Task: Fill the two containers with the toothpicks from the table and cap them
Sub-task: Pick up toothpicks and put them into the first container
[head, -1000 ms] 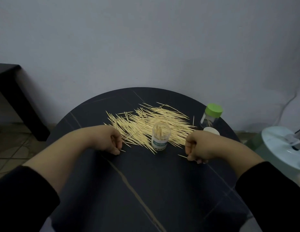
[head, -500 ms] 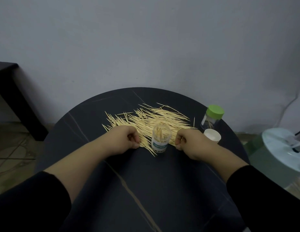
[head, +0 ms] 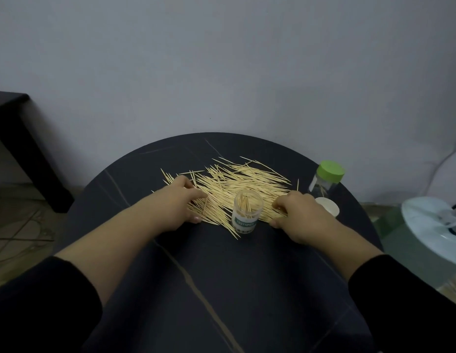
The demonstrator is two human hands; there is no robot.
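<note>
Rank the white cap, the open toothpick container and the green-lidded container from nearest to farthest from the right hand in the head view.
From the right hand:
1. White cap, just beyond the hand on its right, nearly touching.
2. Open toothpick container, to its left across a small gap.
3. Green-lidded container, behind the cap, farthest back on the right.

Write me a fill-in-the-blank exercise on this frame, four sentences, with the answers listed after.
1. The labelled container between the left hand and the right hand stands without a ____.
2. The other container, near the right edge of the table, is closed with a ____ top.
3. The loose cap beside the right hand is ____ in colour.
4. Both hands curl their fingers into the pile of ____.
Missing words: cap; green; white; toothpicks.
</note>
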